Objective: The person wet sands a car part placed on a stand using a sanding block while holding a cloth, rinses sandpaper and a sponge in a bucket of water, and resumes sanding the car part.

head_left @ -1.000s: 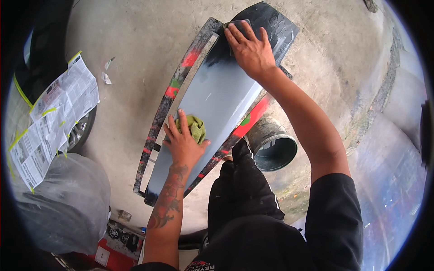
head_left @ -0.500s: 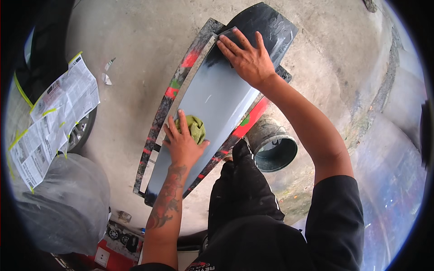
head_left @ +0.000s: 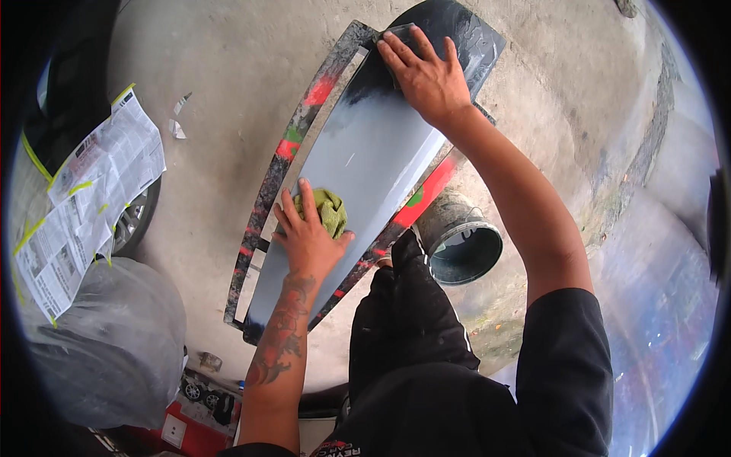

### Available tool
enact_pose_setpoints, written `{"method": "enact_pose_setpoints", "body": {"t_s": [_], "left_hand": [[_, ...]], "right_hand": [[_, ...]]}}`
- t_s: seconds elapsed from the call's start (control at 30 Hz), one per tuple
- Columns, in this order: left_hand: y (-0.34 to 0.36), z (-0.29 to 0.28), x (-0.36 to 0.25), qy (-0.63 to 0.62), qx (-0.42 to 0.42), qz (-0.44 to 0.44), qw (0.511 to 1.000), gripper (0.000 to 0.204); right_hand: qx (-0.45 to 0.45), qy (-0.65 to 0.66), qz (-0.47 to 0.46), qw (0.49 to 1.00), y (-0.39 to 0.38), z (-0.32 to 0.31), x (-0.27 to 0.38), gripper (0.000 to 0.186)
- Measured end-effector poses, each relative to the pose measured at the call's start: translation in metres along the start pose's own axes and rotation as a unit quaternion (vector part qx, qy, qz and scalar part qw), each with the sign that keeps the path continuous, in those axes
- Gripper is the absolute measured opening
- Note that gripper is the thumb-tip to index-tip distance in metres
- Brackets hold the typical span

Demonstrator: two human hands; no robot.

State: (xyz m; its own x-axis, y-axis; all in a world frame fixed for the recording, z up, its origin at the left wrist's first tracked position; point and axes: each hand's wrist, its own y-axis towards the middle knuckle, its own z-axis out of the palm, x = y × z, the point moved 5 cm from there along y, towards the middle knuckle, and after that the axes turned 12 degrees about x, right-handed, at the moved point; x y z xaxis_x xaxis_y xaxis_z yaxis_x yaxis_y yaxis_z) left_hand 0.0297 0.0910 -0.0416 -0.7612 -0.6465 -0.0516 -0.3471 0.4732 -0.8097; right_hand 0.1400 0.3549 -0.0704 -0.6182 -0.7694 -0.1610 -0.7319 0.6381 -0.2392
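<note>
A long, curved car panel (head_left: pixel 373 145), grey with black ends, lies across a paint-spattered stand (head_left: pixel 286 148). My right hand (head_left: pixel 429 85) presses on its far black end, fingers spread forward. Beneath those fingertips shows the edge of a thin dark sheet (head_left: pixel 399 31) that looks like sandpaper; the rest is covered by the hand. Nearer to me, my left hand (head_left: pixel 311 240) rests on the grey surface. A crumpled green cloth (head_left: pixel 332 213) sits between its thumb and forefinger, partly under the hand.
A dark bucket (head_left: pixel 445 222) stands on the concrete floor right of the panel, close to my leg (head_left: pixel 407 305). Taped newspaper (head_left: pixel 91 190) hangs by a car wheel (head_left: pixel 137 217) at left. Below it is a bulky shape under plastic sheeting (head_left: pixel 114 335).
My right hand has slid farther away and slightly right along the panel's black end, with the dark sheet under it. My left hand and the cloth keep their place on the panel.
</note>
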Motion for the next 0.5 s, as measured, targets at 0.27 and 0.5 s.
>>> {"method": "enact_pose_setpoints", "body": {"t_s": [0.27,0.5], "left_hand": [[0.001,-0.002,0.000,-0.004,0.004,-0.004,1.000,0.136],[0.001,-0.002,0.000,-0.006,-0.002,-0.002,1.000,0.136]], "right_hand": [[0.014,0.017,-0.050,0.999,-0.002,0.007,0.013,0.054],[0.051,0.087,-0.090,0.991,-0.005,0.011,0.020,0.055]]}}
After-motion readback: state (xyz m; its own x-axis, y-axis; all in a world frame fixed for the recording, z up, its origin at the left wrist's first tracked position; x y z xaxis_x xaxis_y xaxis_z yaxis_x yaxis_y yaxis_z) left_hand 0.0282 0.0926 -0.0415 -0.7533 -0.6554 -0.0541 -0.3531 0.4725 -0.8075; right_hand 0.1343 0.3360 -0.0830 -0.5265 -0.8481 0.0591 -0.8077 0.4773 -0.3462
